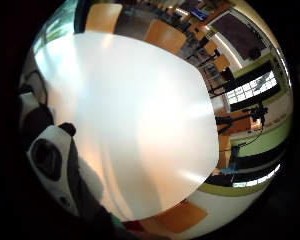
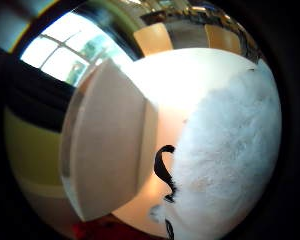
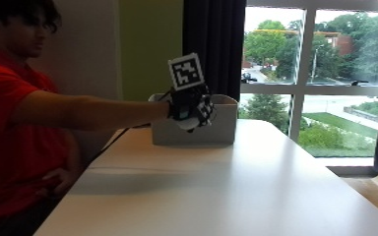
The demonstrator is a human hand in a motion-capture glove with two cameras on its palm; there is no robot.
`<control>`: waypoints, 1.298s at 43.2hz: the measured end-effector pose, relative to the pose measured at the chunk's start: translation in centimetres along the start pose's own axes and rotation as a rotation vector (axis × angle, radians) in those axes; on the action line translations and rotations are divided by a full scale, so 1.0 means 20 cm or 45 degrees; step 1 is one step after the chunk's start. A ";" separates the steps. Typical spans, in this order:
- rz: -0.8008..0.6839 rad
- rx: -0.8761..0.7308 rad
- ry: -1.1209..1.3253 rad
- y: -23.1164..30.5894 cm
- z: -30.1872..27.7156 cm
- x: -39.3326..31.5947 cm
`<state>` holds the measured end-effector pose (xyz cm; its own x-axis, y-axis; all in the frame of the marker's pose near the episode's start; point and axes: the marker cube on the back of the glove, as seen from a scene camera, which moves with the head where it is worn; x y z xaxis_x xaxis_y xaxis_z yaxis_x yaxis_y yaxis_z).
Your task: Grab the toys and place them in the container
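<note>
Toy: we see a black-and-white plush toy (image 3: pixel 199 114) held up in the air, just in front of the container and above the table; in the thumb-side palm view its white fur (image 2: pixel 230 165) sits close to the palm, with a black patch at its edge.
Hand: our gloved right hand (image 3: pixel 188 105) is curled round the toy, the arm stretched out level across the table.
Container: we see a pale, open-topped box (image 3: pixel 192 130) standing on the far end of the table, behind the hand; in the thumb-side palm view (image 2: pixel 107 145) it lies right beside the toy.
Table: a white top (image 3: pixel 241 187), bare surface reaching toward us.
Surroundings: a large window (image 3: pixel 320 73) behind the container.
</note>
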<state>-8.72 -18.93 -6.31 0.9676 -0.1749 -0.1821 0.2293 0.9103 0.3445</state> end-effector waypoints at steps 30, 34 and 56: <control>-0.331 0.111 -0.157 -0.16 -0.51 -0.83; -0.292 0.083 -0.200 -0.19 -0.49 -0.97; -0.348 -0.065 -0.237 -0.15 -0.40 -1.22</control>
<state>-33.84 -14.41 -10.19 0.8747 -0.4765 -0.0881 0.4821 0.8372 0.2584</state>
